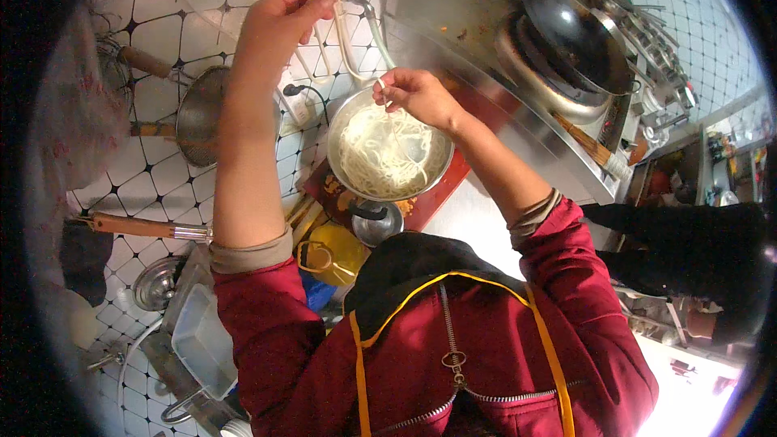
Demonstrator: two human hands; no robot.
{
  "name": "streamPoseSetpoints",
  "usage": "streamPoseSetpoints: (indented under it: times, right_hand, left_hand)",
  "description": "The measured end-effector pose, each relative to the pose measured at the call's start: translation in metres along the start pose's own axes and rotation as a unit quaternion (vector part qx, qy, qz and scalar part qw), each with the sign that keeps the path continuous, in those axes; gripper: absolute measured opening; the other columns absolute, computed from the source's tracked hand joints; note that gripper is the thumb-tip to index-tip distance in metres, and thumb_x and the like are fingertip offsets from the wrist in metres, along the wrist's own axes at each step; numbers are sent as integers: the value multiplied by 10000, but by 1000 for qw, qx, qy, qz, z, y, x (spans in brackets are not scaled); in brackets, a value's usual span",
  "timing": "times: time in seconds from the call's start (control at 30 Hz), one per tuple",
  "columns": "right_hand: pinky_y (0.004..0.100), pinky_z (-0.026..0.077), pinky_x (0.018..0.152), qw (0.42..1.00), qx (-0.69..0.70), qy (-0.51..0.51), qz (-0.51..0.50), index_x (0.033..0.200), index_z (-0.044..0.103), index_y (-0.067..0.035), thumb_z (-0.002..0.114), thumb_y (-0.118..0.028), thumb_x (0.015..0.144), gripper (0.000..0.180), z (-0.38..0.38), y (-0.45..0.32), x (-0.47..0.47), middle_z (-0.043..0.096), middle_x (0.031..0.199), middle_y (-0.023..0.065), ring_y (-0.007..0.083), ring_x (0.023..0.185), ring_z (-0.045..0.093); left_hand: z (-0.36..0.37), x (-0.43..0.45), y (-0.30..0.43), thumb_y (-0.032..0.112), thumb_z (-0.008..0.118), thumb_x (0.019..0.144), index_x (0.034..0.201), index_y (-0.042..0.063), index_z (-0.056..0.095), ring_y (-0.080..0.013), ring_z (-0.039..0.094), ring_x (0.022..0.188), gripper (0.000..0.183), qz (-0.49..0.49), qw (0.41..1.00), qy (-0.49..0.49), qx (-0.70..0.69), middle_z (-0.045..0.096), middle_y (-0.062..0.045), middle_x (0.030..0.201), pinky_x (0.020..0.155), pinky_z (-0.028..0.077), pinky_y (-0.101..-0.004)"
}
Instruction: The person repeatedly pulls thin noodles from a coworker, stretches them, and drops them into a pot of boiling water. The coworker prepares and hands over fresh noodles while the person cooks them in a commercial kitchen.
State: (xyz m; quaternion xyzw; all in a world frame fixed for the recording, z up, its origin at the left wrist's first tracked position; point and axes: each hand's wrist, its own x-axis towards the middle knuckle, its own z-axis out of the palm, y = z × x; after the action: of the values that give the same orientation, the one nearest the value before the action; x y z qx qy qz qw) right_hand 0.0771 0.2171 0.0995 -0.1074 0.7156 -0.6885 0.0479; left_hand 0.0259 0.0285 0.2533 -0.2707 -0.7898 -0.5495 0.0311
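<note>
My left hand [291, 18] is raised near the tiled wall, its thumb and fingers pinched on a pale noodle dough strand [344, 42]. From there the strand sags in loops toward my right hand [419, 96], whose fingertips grip a thin part of it. That hand is over the far rim of a round metal pot [448, 165]. A thin length trails below it into the pot. Inside, a mass of white noodles [370, 167] lies in cloudy liquid with steam above.
A red board [464, 173] lies under the pot. Close by stand a metal lid [379, 227] and a yellow oil jug [331, 255]. A black wok [573, 30] occupies the stove at right, a wooden handle [583, 139] jutting out. Mesh strainers [203, 118] hang at left.
</note>
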Motion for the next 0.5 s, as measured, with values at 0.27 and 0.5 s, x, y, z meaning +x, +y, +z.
streamPoseSetpoints:
  times: [0.27,0.5]
  right_hand:
    - [323,490,760,943,-334,0,-5,990,603,-11,558,-114,840,188,-8,55,2,636,897,111,229,842,609]
    - [423,487,717,871,-484,84,18,900,637,-110,547,-177,797,152,10,57,-16,628,882,168,333,809,609]
  left_hand:
    - [31,-13,-62,258,544,868,1014,109,652,-38,359,535,235,-105,990,-85,-27,562,65,717,501,304,-183]
    - [56,-24,-126,238,465,925,1078,28,602,-82,490,627,294,-155,968,-113,-159,639,-48,946,648,413,-229]
